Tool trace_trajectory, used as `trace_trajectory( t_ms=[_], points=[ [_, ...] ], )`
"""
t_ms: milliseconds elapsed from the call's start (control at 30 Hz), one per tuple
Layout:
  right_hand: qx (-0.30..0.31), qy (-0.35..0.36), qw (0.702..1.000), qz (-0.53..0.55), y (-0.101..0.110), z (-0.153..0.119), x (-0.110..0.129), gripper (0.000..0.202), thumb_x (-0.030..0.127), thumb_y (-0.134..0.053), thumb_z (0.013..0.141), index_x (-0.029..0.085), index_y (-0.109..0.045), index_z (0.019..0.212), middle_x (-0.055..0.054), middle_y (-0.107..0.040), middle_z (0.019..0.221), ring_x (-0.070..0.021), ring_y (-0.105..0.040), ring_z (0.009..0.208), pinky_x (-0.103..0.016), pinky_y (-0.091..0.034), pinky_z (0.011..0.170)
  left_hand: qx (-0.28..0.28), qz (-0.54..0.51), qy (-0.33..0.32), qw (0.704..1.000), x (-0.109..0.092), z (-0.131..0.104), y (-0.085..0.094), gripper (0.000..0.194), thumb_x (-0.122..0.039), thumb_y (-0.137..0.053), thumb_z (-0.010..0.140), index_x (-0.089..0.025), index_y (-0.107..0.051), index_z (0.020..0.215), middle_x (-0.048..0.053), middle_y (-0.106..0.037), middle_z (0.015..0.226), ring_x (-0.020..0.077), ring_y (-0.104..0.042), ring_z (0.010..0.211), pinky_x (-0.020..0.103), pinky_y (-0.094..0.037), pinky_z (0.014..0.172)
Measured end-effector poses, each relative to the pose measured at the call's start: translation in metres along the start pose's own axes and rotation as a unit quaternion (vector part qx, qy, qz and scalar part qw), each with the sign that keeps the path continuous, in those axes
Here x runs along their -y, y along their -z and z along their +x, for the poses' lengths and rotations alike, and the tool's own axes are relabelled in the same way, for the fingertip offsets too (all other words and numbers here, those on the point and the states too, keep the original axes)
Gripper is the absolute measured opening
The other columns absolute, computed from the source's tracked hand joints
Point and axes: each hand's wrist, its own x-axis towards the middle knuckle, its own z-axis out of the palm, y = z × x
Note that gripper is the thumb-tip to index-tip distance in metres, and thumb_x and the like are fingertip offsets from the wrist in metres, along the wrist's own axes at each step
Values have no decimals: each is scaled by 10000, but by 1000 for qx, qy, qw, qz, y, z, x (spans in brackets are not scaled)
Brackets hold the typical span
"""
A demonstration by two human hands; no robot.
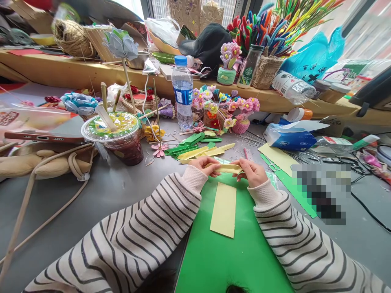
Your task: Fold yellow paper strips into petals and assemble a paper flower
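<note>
A narrow folded strip of yellow paper (227,168) is stretched level between my two hands. My left hand (205,166) pinches its left end, and my right hand (251,172) pinches the right end. Both hands are above the far part of a green mat (232,260). Below them on the mat lies a flat pale-yellow paper rectangle (223,209). Just beyond my hands is a pile of folded yellow strips (195,153) and folded green strips (192,140).
To the left stands a lidded plastic cup with dark drink (125,150). A water bottle (183,97) and paper flowers (214,101) stand behind the strips. On the right are green paper (293,189), small scissors (271,163) and a blue tissue pack (287,136).
</note>
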Motion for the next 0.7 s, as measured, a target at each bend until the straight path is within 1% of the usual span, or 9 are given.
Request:
trace_trajectory(
  t_ms=[133,267,467,533,700],
  points=[
    [11,-1,1000,-3,-2,-2,0,309,442,-563,607,138,-561,661,9,-529,459,-87,-479,376,-208,-398,354,6,6,-1,1000,-1,-1,0,177,-223,-636,559,-106,-537,646,-14,-570,522,103,-572,473,205,-469,477],
    [5,7,1000,-9,-3,-2,0,267,413,-569,615,146,-561,618,24,-516,407,-72,-433,325,-205,-374,332,12,4,-3,1000,-2,-1,-1,174,-232,-634,561,-110,-550,652,-15,-570,519,103,-571,477,204,-467,478],
    [9,-2,1000,-1,-1,0,-1,278,426,-528,649,158,-572,708,11,-565,447,-98,-467,342,-237,-404,373,-5,-7,7,1000,-1,1,-1,194,-247,-634,562,-109,-581,687,-10,-581,541,101,-574,479,199,-469,476],
    [9,-3,1000,-5,-1,1,-2,274,424,-529,650,159,-563,708,10,-566,456,-98,-469,347,-237,-403,375,-9,-9,14,1000,-1,1,-2,187,-239,-633,563,-111,-588,692,-10,-581,539,104,-576,479,211,-477,494],
    [-26,12,1000,-11,1,1,-3,267,415,-557,628,151,-539,664,22,-529,430,-81,-447,337,-215,-362,351,-13,-30,41,999,-5,1,-2,177,-206,-637,566,-107,-584,703,-6,-591,555,105,-584,491,210,-482,508]
  ],
)
